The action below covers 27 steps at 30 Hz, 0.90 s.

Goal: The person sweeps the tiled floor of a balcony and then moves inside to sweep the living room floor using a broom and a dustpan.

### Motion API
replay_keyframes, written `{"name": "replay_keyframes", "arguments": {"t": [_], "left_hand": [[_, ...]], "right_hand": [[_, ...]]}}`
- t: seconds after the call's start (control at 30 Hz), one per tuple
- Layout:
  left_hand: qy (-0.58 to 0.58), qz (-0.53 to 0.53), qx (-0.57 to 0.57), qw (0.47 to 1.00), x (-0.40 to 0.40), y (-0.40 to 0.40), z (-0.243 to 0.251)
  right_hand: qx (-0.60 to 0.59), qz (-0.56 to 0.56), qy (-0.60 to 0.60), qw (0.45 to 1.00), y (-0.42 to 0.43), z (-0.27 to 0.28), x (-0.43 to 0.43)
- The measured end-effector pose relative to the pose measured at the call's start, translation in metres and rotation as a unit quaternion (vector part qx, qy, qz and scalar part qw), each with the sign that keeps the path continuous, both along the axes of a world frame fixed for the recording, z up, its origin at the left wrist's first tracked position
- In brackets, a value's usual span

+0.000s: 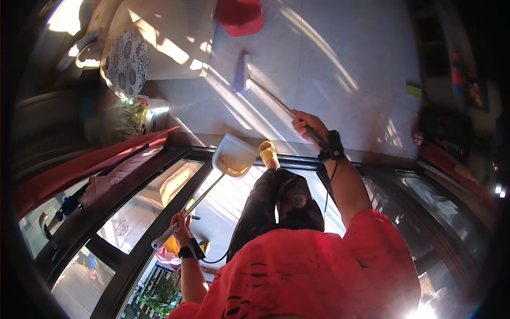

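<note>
My right hand (308, 125) grips the pole of a broom (271, 95). The broom's head, with purple bristles (240, 74), is out on the grey tiled floor (338, 48), where it looks slightly blurred. In my left hand (182, 230) is the long handle of a white dustpan (235, 156), held near its grip end. Brownish dirt shows inside the pan. The pan is over the dark door track, just left of my foot in a yellow slipper (267, 152); whether it touches the track I cannot tell.
Dark-framed glass doors (131, 223) flank me on both sides. Ahead is a red stool or bucket (240, 18). A round patterned cushion (127, 63) and a pale mat (175, 24) are at the left. Something small and green (413, 91) is at the right.
</note>
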<state>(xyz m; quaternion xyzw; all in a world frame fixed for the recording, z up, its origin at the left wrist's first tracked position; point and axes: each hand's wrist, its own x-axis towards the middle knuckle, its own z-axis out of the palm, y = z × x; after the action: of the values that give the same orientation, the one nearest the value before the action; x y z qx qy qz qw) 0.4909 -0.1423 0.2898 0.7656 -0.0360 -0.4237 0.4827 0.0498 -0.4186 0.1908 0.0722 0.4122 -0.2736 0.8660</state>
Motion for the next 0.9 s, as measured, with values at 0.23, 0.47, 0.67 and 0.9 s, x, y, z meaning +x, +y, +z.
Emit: {"name": "replay_keyframes", "arguments": {"t": [0.23, 0.47, 0.67, 0.9], "left_hand": [[0.011, -0.024, -0.024, 0.999, -0.015, -0.056, 0.010], [-0.010, -0.035, -0.022, 0.999, -0.017, -0.078, 0.041], [-0.016, -0.050, -0.078, 0.996, -0.045, -0.123, 0.084], [-0.053, -0.056, -0.090, 0.993, -0.072, -0.153, 0.108]], "right_hand": [[0.011, -0.125, 0.136, 0.983, 0.026, 0.070, -0.122], [-0.034, 0.071, 0.267, 0.960, 0.091, 0.130, -0.120], [0.014, 0.146, 0.153, 0.977, 0.130, 0.090, -0.141], [0.031, 0.155, 0.245, 0.957, 0.080, 0.107, -0.253]]}}
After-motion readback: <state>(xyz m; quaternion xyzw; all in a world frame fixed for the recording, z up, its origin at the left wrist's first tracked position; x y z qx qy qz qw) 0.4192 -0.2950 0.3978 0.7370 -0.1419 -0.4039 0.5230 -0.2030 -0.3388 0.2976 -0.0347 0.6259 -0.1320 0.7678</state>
